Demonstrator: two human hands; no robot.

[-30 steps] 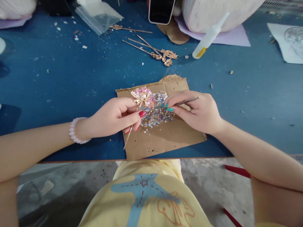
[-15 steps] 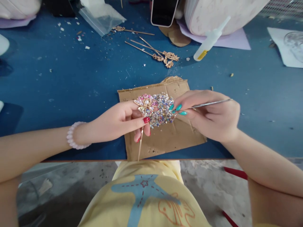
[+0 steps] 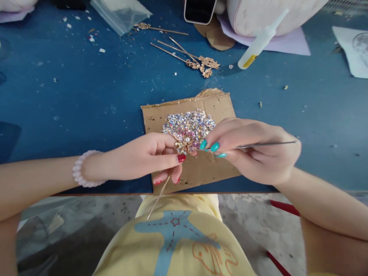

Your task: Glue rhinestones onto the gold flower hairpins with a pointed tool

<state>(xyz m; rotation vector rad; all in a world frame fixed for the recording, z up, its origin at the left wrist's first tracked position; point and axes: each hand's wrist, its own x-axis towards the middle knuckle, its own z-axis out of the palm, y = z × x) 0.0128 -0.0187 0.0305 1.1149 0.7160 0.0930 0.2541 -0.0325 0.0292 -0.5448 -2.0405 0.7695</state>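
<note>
Your left hand (image 3: 143, 157) is pinching the hairpin (image 3: 172, 165) near its flower head, fingers pressed together on the stem, which is pointing down toward the lower center of the frame. Your right hand (image 3: 255, 149) is gripping a thin pick (image 3: 264, 145), fingertips closed on it, tip meeting the flower at frame center. Both are hovering over the gem pile (image 3: 188, 124) on the cardboard (image 3: 212, 103). Spare pins (image 3: 198, 63) and glue bottle (image 3: 260, 40) are lying on the bench (image 3: 71, 96), upper frame.

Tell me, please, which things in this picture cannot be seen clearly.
Head view:
- Needle tool: its tip is hidden by the right hand's fingers.
- Flower hairpin: left hand covers part; single stones too small.
- Phone: cut off by the top edge.
- Glue bottle label: too small.
</note>
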